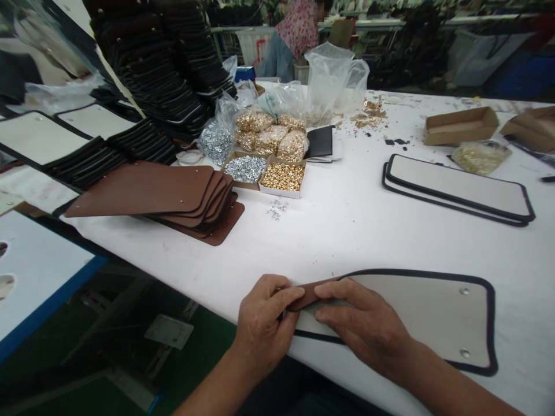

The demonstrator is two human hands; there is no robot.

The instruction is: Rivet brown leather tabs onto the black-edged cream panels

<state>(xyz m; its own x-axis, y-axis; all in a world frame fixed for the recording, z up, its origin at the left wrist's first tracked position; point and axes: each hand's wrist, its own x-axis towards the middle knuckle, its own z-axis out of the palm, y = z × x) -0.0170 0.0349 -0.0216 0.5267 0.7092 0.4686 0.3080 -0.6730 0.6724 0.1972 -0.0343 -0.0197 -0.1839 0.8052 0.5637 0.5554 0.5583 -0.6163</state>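
Observation:
A flat panel [433, 312] with a pale face, a black bound edge and two metal studs at its right end lies at the table's front. Its left end is bent up, so that a strip of the brown side shows. My left hand [266, 323] pinches this raised end between thumb and fingers. My right hand [364, 323] is on the same panel, its fingers around the folded edge near my left hand. Whatever sits under the fold is hidden by my fingers.
Brown panels [147, 188] lie stacked at the left. Open boxes hold silver washers [245, 169] and gold eyelets [283, 177], with filled bags [271, 136] behind. Two pale panels [459, 185] lie at the right near cardboard trays [462, 126]. A person [297, 32] is in the background.

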